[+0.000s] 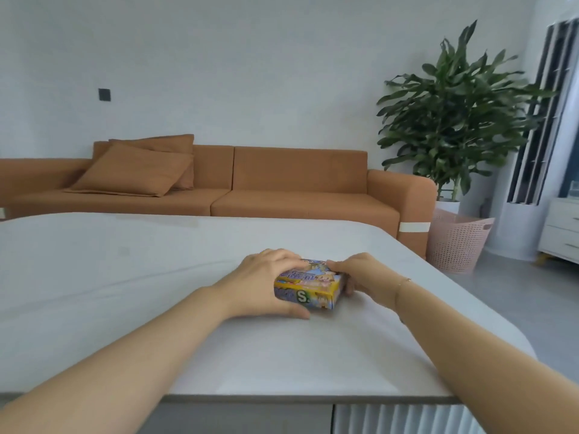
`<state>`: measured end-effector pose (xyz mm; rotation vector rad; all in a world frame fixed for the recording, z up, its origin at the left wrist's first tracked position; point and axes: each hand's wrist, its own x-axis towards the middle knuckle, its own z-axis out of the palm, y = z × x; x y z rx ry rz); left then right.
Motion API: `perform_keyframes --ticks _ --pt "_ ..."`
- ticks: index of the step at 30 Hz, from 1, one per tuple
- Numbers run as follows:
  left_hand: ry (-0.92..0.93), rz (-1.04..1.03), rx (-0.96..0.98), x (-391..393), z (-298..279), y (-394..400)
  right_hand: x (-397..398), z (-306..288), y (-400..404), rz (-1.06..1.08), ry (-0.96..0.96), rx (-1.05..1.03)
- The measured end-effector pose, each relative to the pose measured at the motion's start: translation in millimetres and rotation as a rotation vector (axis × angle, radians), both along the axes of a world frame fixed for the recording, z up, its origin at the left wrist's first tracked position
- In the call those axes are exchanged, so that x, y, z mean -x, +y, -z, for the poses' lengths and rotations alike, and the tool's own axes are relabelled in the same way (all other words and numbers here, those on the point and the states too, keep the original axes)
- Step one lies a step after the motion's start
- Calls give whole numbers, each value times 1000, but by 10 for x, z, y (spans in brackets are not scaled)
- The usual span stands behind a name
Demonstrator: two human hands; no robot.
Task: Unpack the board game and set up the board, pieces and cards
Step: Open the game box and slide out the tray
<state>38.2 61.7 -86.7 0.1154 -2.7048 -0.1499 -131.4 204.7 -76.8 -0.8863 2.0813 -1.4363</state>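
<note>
A small, colourful game box with yellow edges and cartoon print lies closed on the white table, right of centre. My left hand grips its left side, fingers curled over the lid and thumb along the near face. My right hand holds the right end, fingers wrapped round the far corner. A thin bracelet sits on the right wrist. No board, pieces or cards are visible outside the box.
The table's rounded right edge drops to a grey floor. Beyond the table stands an orange sofa with cushions. A tall potted plant, a pink laundry basket and a white drawer unit stand at the right.
</note>
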Motion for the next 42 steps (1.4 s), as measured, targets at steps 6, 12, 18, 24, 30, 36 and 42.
perform_keyframes --ticks 6,12,18,24,30,36,42 --pt "488 16 -145 46 -313 -55 -88 -88 7 -74 -358 87" --pt "385 -177 -218 -129 -579 -251 -329 -221 -281 -117 -91 321" --pt "350 -264 -279 -276 -596 -370 -513 -276 -292 -278 63 437" --pt "303 -262 -337 -314 -617 -409 -508 -395 -212 -311 288 401" --pt "259 -221 -406 -339 -645 -389 -485 -496 -172 -333 400 279" --pt "261 -249 -366 -329 -643 -336 -477 -488 -167 -341 465 243" --pt "291 -241 -397 -349 -655 -345 -471 -410 -230 -212 583 291"
